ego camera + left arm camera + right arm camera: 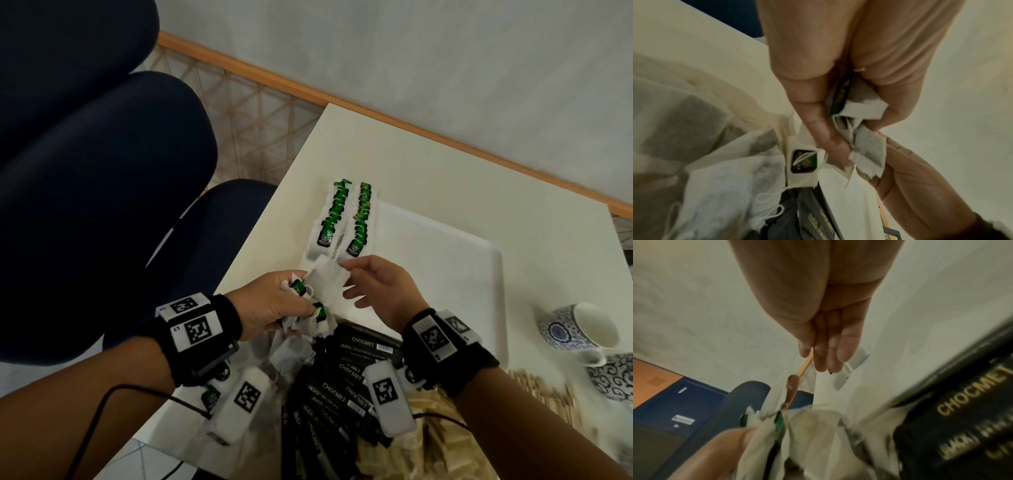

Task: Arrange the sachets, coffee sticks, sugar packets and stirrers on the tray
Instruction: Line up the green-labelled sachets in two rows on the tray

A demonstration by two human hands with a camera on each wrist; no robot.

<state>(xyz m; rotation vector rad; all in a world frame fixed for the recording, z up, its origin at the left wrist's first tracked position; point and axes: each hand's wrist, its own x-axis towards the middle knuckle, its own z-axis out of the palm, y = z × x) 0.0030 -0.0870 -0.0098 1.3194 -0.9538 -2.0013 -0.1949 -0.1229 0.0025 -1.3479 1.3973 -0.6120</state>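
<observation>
Two rows of green-tagged tea sachets point(346, 219) lie along the left side of the white tray point(445, 274). My left hand point(274, 305) grips a bunch of tea sachets point(869, 146) above the tray's near left corner. From that bunch one white sachet point(327, 279) sticks up, and my right hand point(373, 287) pinches its top corner between thumb and forefinger, the other fingers straight point(826, 353). Black CHOCMET coffee sticks point(342, 380) are heaped under both wrists. Wooden stirrers point(442, 431) lie to their right. I see no sugar packets.
More loose tea sachets point(287, 353) sit under my left hand. Two blue-patterned cups point(579, 329) stand at the table's right edge. A dark blue chair point(102, 171) is to the left of the cream table point(445, 164), and a wall runs behind.
</observation>
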